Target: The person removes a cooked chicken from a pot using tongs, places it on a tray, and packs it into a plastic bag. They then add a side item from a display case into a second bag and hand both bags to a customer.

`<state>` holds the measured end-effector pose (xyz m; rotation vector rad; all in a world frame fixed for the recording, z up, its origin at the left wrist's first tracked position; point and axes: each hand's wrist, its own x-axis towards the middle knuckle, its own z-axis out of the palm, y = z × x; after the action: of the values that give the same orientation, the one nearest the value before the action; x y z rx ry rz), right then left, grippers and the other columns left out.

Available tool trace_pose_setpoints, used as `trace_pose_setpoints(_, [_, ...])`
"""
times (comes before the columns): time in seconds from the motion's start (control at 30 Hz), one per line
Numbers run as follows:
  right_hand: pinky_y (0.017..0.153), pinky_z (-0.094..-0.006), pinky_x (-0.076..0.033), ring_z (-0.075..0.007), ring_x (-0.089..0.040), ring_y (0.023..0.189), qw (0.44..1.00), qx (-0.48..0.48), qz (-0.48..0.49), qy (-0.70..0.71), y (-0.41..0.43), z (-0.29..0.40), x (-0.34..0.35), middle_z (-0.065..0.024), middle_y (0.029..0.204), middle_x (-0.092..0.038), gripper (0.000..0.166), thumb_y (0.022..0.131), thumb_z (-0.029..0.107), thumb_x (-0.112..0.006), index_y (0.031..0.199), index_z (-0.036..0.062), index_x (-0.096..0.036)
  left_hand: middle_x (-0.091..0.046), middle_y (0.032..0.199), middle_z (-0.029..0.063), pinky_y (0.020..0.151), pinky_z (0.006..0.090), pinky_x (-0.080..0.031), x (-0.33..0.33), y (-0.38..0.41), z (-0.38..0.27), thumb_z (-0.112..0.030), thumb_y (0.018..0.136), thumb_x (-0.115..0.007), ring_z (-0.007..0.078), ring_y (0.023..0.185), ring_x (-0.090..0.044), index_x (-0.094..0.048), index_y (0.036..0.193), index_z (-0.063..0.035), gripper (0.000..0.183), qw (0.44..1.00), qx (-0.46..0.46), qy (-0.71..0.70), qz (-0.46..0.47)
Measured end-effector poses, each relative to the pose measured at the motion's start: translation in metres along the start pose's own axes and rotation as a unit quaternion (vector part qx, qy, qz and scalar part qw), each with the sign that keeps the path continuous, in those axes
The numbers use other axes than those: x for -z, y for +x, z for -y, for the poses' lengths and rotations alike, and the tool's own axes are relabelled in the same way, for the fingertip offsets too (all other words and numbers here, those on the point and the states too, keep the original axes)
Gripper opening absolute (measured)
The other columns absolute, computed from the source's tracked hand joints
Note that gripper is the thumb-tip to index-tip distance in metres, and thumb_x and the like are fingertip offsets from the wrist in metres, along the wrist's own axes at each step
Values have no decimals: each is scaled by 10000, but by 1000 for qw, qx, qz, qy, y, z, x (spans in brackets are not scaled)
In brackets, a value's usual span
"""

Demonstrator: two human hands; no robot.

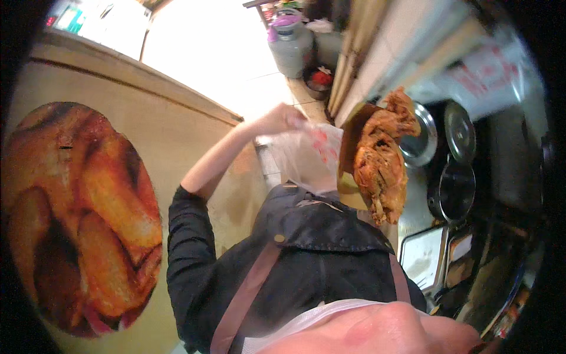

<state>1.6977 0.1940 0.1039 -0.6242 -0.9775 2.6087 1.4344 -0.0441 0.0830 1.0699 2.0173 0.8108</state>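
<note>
My left hand (289, 118) is blurred, its fingers closed on the top of a thin translucent plastic bag (305, 155) with red print. The bag hangs down in front of my apron (318, 221). Just right of it is a whole browned, cooked bird (381, 177), apparently a chicken, with crisp wrinkled skin. Behind the bird shows a brown paper bag or wrapper (349, 132), yellowish near its lower end. My right hand is out of view; what supports the bird is hidden.
At right, a counter carries a round metal lid (422, 137), a glass lid (460, 132), a dark pot (457, 190) and a white tray (422, 256). Clear plastic (486, 75) with red print lies beyond. Ahead stands a grey gas cylinder (289, 51). A picture panel (84, 217) fills the left.
</note>
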Motion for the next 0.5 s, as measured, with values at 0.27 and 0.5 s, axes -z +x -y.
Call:
trace_pose_setpoints(0.27, [946, -381, -495, -266, -597, 1071, 967, -149, 206, -1, 181, -61, -139, -173, 1229, -565, 433, 1011, 315, -383, 1282, -10, -474, -670, 830, 127, 700, 358, -501, 288, 52, 181, -453, 786, -643, 220, 801, -635, -715, 917, -37, 441, 889, 213, 142, -379])
trace_pose_setpoints(0.5, [1013, -432, -439, -290, -574, 1115, 841, -399, 321, 176, 315, -60, -175, -190, 1247, -554, 464, 1013, 335, -368, 1293, -25, -449, -681, 972, 161, 825, 443, -511, 381, 104, 126, -315, 933, -473, 320, 916, -662, -696, 983, -100, 313, 734, 356, 402, -416])
